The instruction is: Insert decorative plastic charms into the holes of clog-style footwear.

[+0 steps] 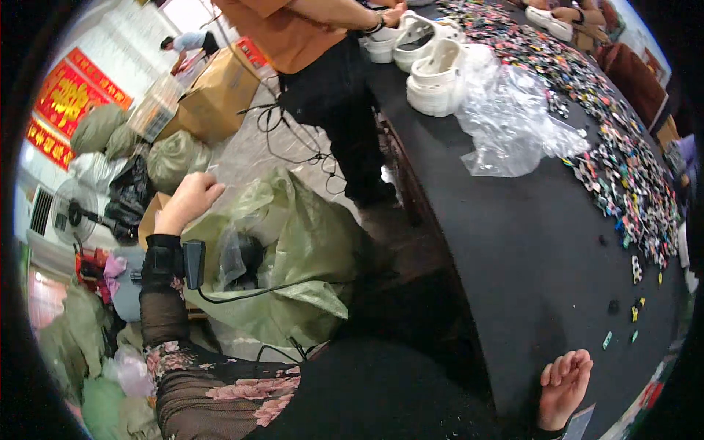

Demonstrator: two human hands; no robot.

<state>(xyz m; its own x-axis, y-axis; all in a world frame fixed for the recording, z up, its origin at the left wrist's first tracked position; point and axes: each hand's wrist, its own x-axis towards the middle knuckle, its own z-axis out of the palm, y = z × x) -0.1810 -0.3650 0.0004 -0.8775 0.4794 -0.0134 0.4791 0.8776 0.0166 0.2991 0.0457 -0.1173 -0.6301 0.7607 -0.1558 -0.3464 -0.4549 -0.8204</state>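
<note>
Beside the green sack's (323, 227) far left rim, the left hand (191, 204) reaches out with its fingers bunched close together; whether they pinch the fabric or merely hover by it, I cannot tell. The right hand (565, 385) is by the near end of the black table (499, 271), palm up, fingers loosely curled around nothing.

The sack stands on the floor left of the table, its mouth open on clear plastic (233, 257) and something dark. To handle it well, I'd judge, take a firm fold of the rim, bring the free right hand across to the opposite edge, and spread the mouth evenly. The black cord (257, 295) from the left wrist crosses the opening and could snag, so keep it clear.

Farther out, white clogs (436, 81) and crumpled clear bags (510, 125) sit on the table, beside a long spread of small colourful pieces (623, 176).
</note>
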